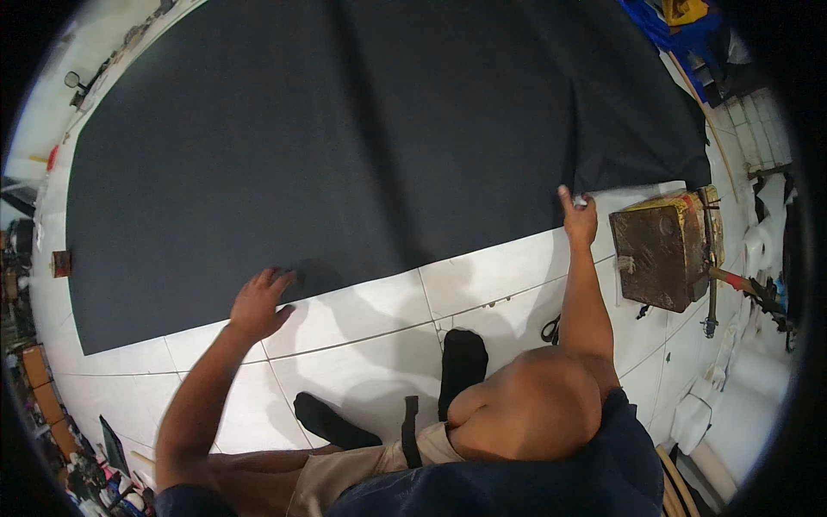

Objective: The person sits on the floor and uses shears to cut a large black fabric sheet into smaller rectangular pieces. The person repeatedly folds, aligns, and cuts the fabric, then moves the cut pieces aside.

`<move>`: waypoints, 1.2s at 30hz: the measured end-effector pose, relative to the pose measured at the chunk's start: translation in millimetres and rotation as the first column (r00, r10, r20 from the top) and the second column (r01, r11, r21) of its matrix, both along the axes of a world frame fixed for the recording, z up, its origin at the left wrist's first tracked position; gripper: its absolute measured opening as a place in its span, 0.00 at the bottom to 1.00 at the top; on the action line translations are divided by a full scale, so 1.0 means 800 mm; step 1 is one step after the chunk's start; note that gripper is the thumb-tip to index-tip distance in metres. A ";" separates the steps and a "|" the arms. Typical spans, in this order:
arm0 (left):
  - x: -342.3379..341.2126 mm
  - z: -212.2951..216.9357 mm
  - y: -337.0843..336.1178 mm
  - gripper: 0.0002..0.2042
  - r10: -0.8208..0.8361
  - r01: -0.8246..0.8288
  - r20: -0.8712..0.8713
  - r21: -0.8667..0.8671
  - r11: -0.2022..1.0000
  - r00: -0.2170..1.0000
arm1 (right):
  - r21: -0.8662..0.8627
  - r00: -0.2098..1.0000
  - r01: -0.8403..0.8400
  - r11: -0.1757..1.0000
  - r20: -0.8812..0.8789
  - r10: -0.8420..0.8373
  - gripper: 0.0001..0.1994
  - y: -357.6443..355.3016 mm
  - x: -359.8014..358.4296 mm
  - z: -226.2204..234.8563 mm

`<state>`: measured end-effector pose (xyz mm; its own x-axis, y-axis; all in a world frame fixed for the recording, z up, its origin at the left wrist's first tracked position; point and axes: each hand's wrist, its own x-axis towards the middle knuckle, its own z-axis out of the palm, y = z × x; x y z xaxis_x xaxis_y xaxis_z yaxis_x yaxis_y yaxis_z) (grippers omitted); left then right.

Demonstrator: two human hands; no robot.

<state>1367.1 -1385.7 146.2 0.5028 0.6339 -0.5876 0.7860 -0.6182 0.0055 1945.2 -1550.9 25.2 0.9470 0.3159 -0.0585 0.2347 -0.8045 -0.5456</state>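
Nearest the camera, a crouch is being held on the white tiled floor (pixel 362 345), with black-socked feet (pixel 461 362) planted between the arms. Further out, the left hand (pixel 258 302) is being pressed flat, fingers spread and gripping nothing, onto the near edge of the large black cloth (pixel 345 146). The right hand (pixel 579 220) is being laid at the cloth's near right corner, its fingers seemingly closed around a small white piece, perhaps chalk; that cannot be told for certain. The cloth is already being kept spread almost smooth across the floor; by the look of it, only this edge is left to settle. Beside it, a worn brown block (pixel 659 250) is resting.
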 end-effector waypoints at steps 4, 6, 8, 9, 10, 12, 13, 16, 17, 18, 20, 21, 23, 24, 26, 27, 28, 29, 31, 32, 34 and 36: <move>0.065 -0.062 -0.029 0.33 -0.027 0.006 0.173 0.123 0.992 0.984 | -0.281 0.952 -0.238 0.930 0.121 0.280 0.22 -0.014 0.020 0.005; 0.084 -0.094 -0.047 0.32 -0.037 -0.006 0.254 0.165 0.986 0.967 | -0.283 0.937 -0.253 0.925 0.167 0.307 0.17 -0.035 0.073 -0.021; 0.082 -0.114 -0.054 0.30 0.005 -0.056 0.317 0.151 0.987 0.948 | -0.284 0.906 -0.255 0.924 0.265 0.331 0.14 -0.037 0.084 -0.041; 0.079 -0.120 -0.054 0.29 -0.002 -0.058 0.335 0.168 0.984 0.942 | -0.258 0.915 -0.242 0.935 0.261 0.308 0.14 -0.034 0.084 -0.045; 0.075 -0.125 -0.053 0.29 -0.009 -0.061 0.354 0.185 0.981 0.935 | -0.233 0.923 -0.228 0.945 0.258 0.286 0.14 -0.031 0.087 -0.047; 0.076 -0.127 -0.054 0.27 -0.009 -0.068 0.376 0.191 0.979 0.926 | -0.228 0.922 -0.204 0.952 0.283 0.265 0.14 -0.031 0.091 -0.052; 0.078 -0.128 -0.054 0.27 -0.003 -0.074 0.379 0.187 0.980 0.926 | -0.233 0.924 -0.191 0.953 0.284 0.255 0.14 -0.031 0.092 -0.054; 0.079 -0.126 -0.053 0.26 -0.021 -0.064 0.379 0.209 0.976 0.925 | -0.212 0.937 -0.163 0.964 0.271 0.218 0.12 -0.021 0.088 -0.056; 0.079 -0.127 -0.051 0.26 -0.038 -0.051 0.383 0.219 0.974 0.923 | -0.189 0.944 -0.153 0.970 0.264 0.200 0.12 -0.021 0.093 -0.056; 0.080 -0.127 -0.049 0.26 -0.032 -0.054 0.381 0.213 0.976 0.924 | -0.165 0.949 -0.141 0.976 0.257 0.181 0.12 -0.022 0.097 -0.057; 0.080 -0.129 -0.051 0.27 -0.018 -0.062 0.377 0.199 0.978 0.926 | -0.137 0.944 -0.191 0.972 0.245 0.221 0.11 -0.026 0.103 -0.056; 0.080 -0.131 -0.052 0.26 -0.031 -0.053 0.380 0.209 0.976 0.925 | -0.125 0.940 -0.217 0.968 0.240 0.242 0.11 -0.028 0.104 -0.056; 0.075 -0.132 -0.052 0.25 -0.055 -0.040 0.378 0.240 0.970 0.924 | -0.183 0.948 -0.193 0.964 0.217 0.232 0.12 -0.025 0.100 -0.053; 0.068 -0.135 -0.053 0.25 -0.064 -0.037 0.385 0.250 0.967 0.921 | -0.207 0.952 -0.187 0.960 0.203 0.229 0.12 -0.018 0.092 -0.051; 0.050 -0.150 -0.057 0.26 -0.084 -0.036 0.406 0.280 0.959 0.910 | -0.252 0.946 -0.207 0.945 0.194 0.258 0.14 -0.015 0.082 -0.051; 0.050 -0.157 -0.056 0.26 -0.100 -0.028 0.429 0.283 0.959 0.898 | -0.264 0.942 -0.208 0.942 0.204 0.266 0.14 -0.017 0.088 -0.052; 0.059 -0.160 -0.055 0.25 -0.110 -0.022 0.454 0.275 0.961 0.884 | -0.219 0.944 -0.193 0.956 0.224 0.241 0.15 -0.025 0.100 -0.054; 0.071 -0.158 -0.055 0.26 -0.082 -0.023 0.452 0.221 0.975 0.888 | -0.167 0.944 -0.175 0.970 0.250 0.214 0.15 -0.034 0.110 -0.054; 0.068 -0.148 -0.053 0.27 -0.057 -0.015 0.388 0.182 0.983 0.920 | -0.189 0.965 -0.136 0.972 0.197 0.173 0.14 -0.027 0.097 -0.051; 0.075 -0.143 -0.055 0.27 -0.061 -0.009 0.392 0.175 0.985 0.918 | -0.196 0.973 -0.111 0.974 0.178 0.147 0.15 -0.033 0.107 -0.048; 0.075 -0.147 -0.056 0.27 -0.069 -0.008 0.374 0.201 0.980 0.925 | -0.214 0.984 -0.085 0.973 0.133 0.115 0.16 -0.024 0.109 -0.046; 0.073 -0.140 -0.058 0.26 -0.056 -0.017 0.368 0.192 0.981 0.928 | -0.241 0.991 -0.063 0.968 0.098 0.089 0.17 -0.019 0.092 -0.038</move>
